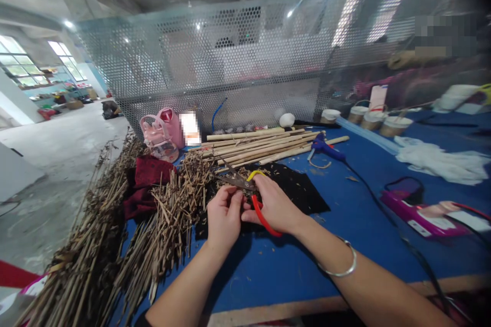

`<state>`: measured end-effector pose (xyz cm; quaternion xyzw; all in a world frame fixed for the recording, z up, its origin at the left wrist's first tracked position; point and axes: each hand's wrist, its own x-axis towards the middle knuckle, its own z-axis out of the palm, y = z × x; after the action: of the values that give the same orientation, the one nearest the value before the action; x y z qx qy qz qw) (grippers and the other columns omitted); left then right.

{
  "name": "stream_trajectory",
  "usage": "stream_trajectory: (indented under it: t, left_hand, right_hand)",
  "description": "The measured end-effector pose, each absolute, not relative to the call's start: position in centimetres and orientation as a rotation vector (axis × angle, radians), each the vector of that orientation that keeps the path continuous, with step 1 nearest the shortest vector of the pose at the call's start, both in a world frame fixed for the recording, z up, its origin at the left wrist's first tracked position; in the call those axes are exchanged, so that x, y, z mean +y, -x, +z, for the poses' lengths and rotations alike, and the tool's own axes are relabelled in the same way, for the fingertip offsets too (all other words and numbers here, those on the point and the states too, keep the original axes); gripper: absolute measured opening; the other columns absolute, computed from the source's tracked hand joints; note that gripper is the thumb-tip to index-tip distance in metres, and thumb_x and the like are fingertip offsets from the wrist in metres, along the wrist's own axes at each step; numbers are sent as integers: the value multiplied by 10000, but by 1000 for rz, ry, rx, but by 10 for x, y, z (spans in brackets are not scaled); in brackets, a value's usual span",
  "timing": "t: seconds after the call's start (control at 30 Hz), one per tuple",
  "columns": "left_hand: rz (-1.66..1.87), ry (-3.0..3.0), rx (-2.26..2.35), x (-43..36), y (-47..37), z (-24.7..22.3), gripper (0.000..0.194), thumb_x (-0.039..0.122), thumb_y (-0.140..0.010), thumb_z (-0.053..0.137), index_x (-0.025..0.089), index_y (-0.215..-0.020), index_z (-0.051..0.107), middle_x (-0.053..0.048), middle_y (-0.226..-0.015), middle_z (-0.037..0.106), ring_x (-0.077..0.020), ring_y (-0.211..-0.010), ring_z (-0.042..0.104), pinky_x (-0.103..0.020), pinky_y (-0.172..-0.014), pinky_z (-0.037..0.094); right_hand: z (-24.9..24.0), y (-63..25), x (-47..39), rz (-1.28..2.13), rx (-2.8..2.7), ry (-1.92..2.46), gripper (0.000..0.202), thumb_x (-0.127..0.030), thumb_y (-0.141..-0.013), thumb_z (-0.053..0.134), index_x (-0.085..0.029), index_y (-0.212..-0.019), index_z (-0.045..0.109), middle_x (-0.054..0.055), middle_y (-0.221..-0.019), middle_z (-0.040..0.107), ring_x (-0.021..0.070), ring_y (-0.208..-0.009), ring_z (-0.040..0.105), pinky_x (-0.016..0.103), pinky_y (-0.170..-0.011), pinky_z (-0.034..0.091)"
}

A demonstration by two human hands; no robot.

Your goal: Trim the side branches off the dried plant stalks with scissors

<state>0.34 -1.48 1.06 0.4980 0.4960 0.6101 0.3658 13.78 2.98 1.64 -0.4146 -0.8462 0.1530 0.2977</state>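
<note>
My right hand (272, 202) is closed on a pair of scissors (263, 218), which have one red and one yellow handle. Their dark blades point left and up, open, above my left hand. Close beside it, my left hand (224, 214) is pinched, thumb against fingers; whatever lies between the fingertips is too small to make out. Both hands are over a black cloth (305, 191) strewn with plant bits. Left of them lies a heap of cut dried stalks (169, 219) with brittle seed heads.
Longer dried stalks (82, 245) hang along the left table edge near a dark red cloth (153, 171). Behind the hands lie pale sticks (264, 145), with a blue glue gun (326, 149) at their right. Its cord runs past a magenta power strip (416, 212). A perforated panel (238, 66) stands behind.
</note>
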Motion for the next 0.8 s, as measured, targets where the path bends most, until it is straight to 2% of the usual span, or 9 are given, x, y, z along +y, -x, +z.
stream_trajectory:
  t: [0.1, 0.37, 0.63, 0.8]
  left_hand:
    - [1558, -1347, 1303, -14, 0, 10, 136, 287, -798, 507, 172, -730, 533, 19, -604, 563, -94, -539, 533, -198, -562, 430]
    - [1609, -1360, 1342, -14, 1, 8, 170, 317, -812, 495, 163, -744, 515, 22, -585, 550, -100, -529, 533, -202, -529, 422]
    - [1621, -1383, 1387, -10, 4, 3, 193, 336, -817, 489, 155, -782, 546, 3, -646, 567, -91, -565, 505, -188, -547, 411]
    - [1595, -1287, 1295, -10, 2, 4, 212, 358, -809, 493, 152, -784, 539, 0, -659, 573, -88, -526, 520, -192, -512, 430]
  right_hand:
    - [14, -138, 30, 494, -2241, 1150, 483, -596, -587, 636, -206, -808, 456, 42, -766, 567, 185, -662, 526, 281, -591, 396]
    - [5, -137, 34, 536, -2214, 1199, 485, -613, -576, 641, -202, -760, 462, 17, -674, 595, 153, -571, 536, 232, -512, 350]
    - [4, -137, 41, 519, -2232, 1204, 353, -530, -696, 578, -203, -685, 445, -11, -569, 527, 120, -498, 463, 221, -480, 312]
    - [6, -141, 41, 558, -2256, 1167, 328, -493, -694, 593, -205, -726, 439, -17, -632, 534, 113, -534, 464, 218, -507, 321]
